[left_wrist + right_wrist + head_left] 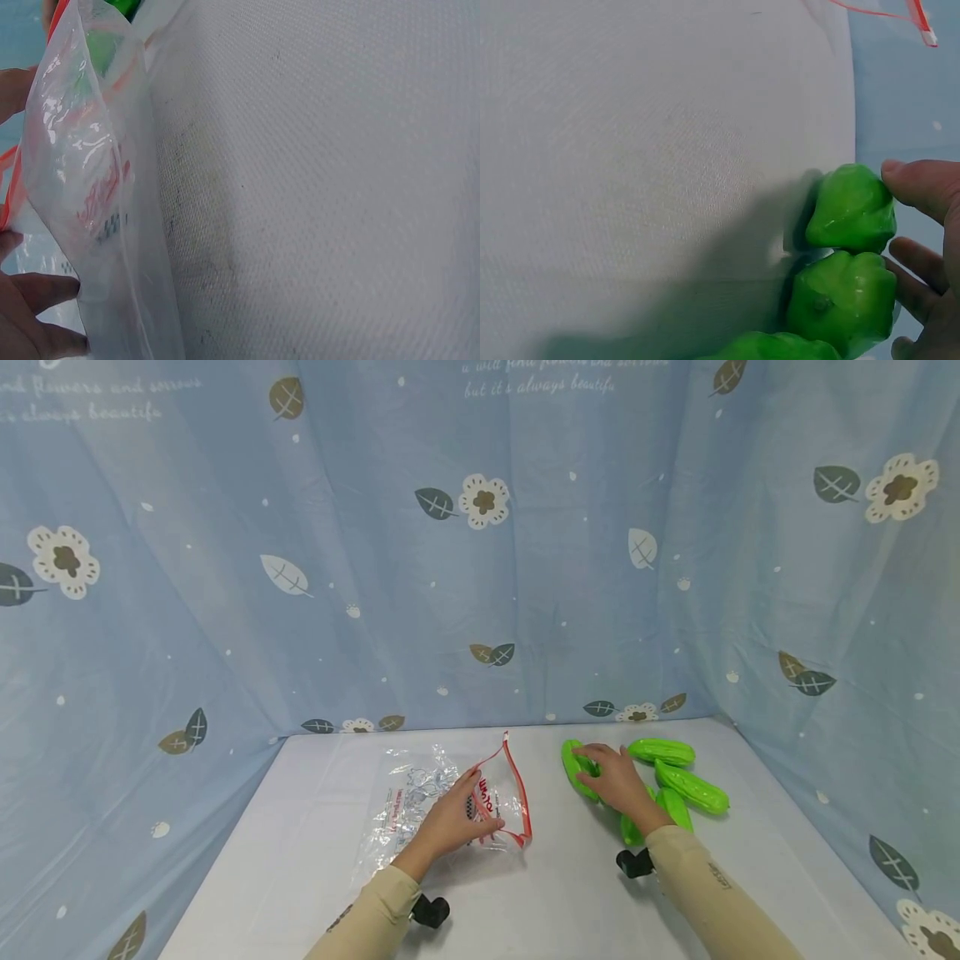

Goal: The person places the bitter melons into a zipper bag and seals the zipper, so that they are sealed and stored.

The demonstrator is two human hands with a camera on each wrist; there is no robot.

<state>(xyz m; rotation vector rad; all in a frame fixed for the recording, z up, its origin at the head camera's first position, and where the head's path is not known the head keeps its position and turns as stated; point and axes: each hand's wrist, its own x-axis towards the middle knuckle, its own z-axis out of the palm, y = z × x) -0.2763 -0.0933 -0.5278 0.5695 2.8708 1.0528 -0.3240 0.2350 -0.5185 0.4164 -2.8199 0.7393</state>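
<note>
Fingers of the left hand (452, 814) spread at the red-rimmed clear plastic bag (420, 789); those of the right hand (621, 783) touch a bright-green ridged cucumber-shaped piece (572, 768), grip unclear. Nothing appears bagged; all visible green pieces (692, 788) lie outside, apparently remaining.

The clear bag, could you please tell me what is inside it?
Nothing shows inside the clear bag; whatever the left hand covers cannot be seen.
</note>
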